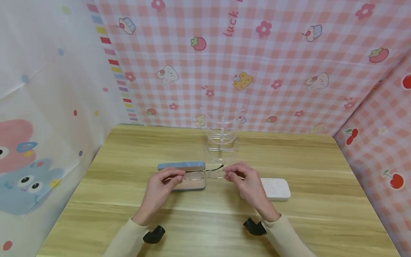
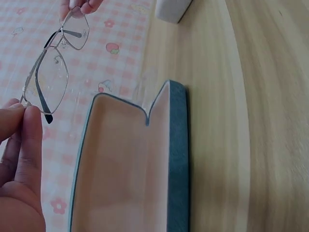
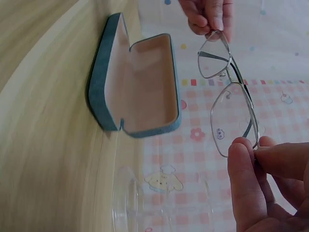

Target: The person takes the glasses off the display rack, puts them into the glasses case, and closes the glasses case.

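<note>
A pair of thin metal-rimmed glasses [image 1: 216, 175] with clear lenses and dark temple tips is held up between both hands. My left hand [image 1: 158, 187] pinches one outer end of the frame between thumb and fingers. At the opposite end, my right hand [image 1: 250, 185] pinches the frame the same way. Both temples show folded behind the lenses in the left wrist view. Below the glasses, an open blue glasses case [image 2: 178, 159] with a beige-pink lining stands on the table, nothing inside it; my left hand covers part of it in the head view.
A white rounded case [image 1: 276, 189] lies right of the glasses case, partly behind my right hand. Toward the back edge of the wooden table [image 1: 205, 228] stands a clear plastic stand [image 1: 221, 142]. Patterned cloths hang behind and at both sides.
</note>
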### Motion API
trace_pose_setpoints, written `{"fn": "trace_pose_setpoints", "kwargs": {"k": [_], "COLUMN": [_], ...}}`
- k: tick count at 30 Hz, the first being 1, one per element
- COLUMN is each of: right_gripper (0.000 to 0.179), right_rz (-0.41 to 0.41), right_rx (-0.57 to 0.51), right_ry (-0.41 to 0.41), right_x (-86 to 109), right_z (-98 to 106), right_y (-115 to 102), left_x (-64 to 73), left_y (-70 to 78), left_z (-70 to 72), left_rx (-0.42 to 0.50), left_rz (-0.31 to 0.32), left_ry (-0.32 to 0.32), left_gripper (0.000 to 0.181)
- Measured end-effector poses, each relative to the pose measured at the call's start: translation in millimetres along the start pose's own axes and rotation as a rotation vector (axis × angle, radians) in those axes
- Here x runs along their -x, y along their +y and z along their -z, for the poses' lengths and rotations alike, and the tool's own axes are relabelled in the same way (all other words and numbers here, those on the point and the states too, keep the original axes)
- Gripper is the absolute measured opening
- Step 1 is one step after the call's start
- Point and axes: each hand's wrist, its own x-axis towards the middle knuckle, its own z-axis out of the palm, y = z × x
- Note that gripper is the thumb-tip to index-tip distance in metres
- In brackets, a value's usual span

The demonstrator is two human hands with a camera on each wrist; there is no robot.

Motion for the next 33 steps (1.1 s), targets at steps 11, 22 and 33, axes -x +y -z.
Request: {"fn": "trace_pose_setpoints", "kwargs": {"k": [11, 22, 33], "right_gripper": [0.015, 0.017, 0.022], "right_rz": [-0.137, -0.218, -0.225], "right_rx": [-0.147, -0.264, -0.197], "right_ry": [-0.060, -0.136, -0.198], "right_x": [-3.6, -6.6, -7.7], "right_z": [-12, -25, -36], "right_y": [2, 5, 11], "left_x": [3.9, 7.1, 14.5], "left_y": [-27.0, -49.0, -26.3], "left_z": [10.5, 17.7, 25.1], "left_rx": [-0.054, -0.112, -0.086], "left_rz": [0.025, -0.075, -0.015], "left_ry": [-0.004, 0.080, 0.115], "left_gripper": [0.020, 0.019, 0.017]}}
